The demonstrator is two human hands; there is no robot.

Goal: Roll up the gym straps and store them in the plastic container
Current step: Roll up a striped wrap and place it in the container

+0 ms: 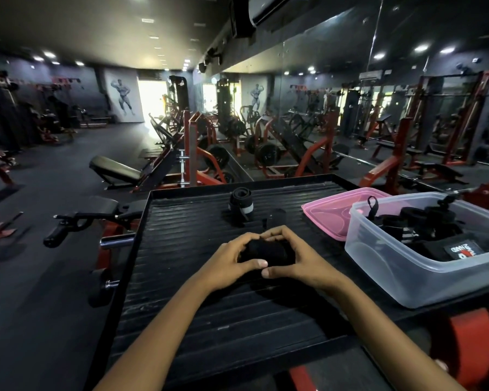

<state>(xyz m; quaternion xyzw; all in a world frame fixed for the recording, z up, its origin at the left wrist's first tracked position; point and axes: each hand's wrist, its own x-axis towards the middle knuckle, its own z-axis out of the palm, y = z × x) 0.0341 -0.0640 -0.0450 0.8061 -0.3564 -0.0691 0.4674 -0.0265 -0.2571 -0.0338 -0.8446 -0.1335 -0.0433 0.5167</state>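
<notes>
The person's left hand (232,261) and right hand (297,261) are meeting over the middle of the black ribbed surface (181,277), both closing around a black strap (266,253). The strap is showing as a short, thick roll of dark fabric lying sideways between the palms, matte and with no markings visible on the exposed part. Each hand's grip is narrow and is holding one end of this roll: the fingertips are curling over the far side and nearly touching each other there, while the two thumbs are pressing in at the near side, their tips almost meeting.

Farther back on the surface a second rolled strap (240,203) is standing upright, black with a pale grey band around its lower part and a loose tail hanging at its base. Just to its right, a darker strap piece (274,217) is lying low on the surface; its shape is hard to make out.

To the right, the clear plastic container (401,266) is sitting at the surface's edge, apart from the hands. It is already holding several black straps (424,224) in a loose heap, some with grey stripes, one with a loop sticking up over the rim, and one showing a patch with red and white print. A pink lid (331,210) is lying flat behind the container, partly tucked under its far-left corner. Red and black gym machines are filling the room beyond.
</notes>
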